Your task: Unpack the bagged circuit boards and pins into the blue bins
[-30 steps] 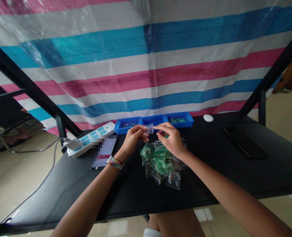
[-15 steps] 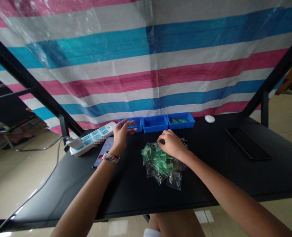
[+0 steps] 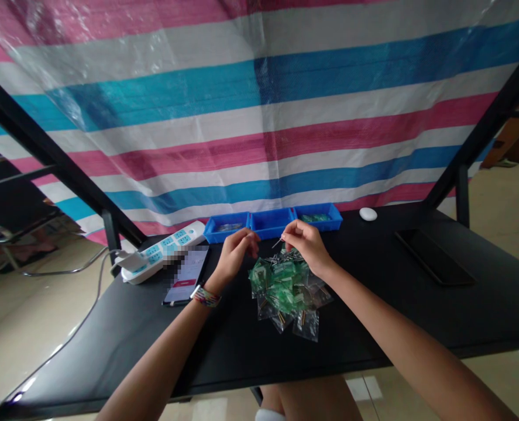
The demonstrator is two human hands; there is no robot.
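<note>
Between the thumb and forefinger of my right hand (image 3: pixel 305 245) is a thin, silvery metal pin (image 3: pixel 277 242), pointing down to the left. Loose metal pins (image 3: pixel 288 255) lie just below that hand, on the far side of a heap of small green and clear plastic bags (image 3: pixel 285 286). Some of the clear bags hold brass-coloured rods. My left hand (image 3: pixel 236 254) hovers left of the pin, its fingers loosely bent and apart, somewhat blurred, with nothing visible in them.
Three joined blue trays (image 3: pixel 271 224) stand at the table's back; the left one holds small pieces, the right one green bags. A white power strip (image 3: pixel 165 251) and a lit phone (image 3: pixel 189 275) are on the left. A white oval object (image 3: pixel 368 214) and a dark phone (image 3: pixel 435 256) lie right.
My left hand has come from beside the left tray toward the heap. My right hand has risen from the loose pins, with one pin now showing in its fingertips.
</note>
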